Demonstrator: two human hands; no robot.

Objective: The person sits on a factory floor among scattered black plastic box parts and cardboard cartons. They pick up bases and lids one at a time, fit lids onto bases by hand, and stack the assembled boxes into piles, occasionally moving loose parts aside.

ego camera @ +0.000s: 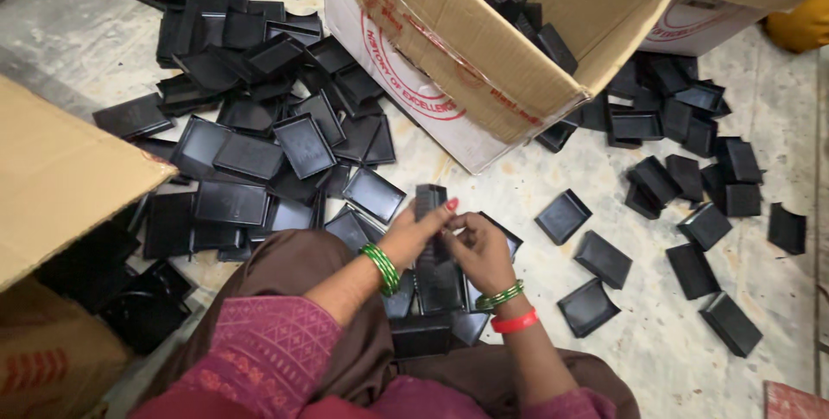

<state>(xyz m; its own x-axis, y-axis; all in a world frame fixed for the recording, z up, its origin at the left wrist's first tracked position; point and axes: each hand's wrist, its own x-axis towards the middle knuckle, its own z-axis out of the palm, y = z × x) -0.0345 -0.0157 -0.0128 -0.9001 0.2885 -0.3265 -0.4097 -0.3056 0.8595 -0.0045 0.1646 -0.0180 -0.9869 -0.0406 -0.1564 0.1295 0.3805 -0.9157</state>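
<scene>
I sit on the floor and hold an upright stack of black plastic trays (pixel 429 203) between both hands. My left hand (pixel 413 231), with green bangles at the wrist, grips the stack's left side, thumb near its top. On the right side my right hand (pixel 480 251), wearing green and red bangles, presses against the same stack. More black trays (pixel 436 285) lie stacked on my lap just below the hands.
A heap of flat black trays (pixel 250 151) covers the floor at left. Smaller black trays (pixel 691 203) lie scattered at right. An open cardboard box (pixel 518 65) holding black trays stands ahead. Another cardboard box (pixel 52 177) sits at my left.
</scene>
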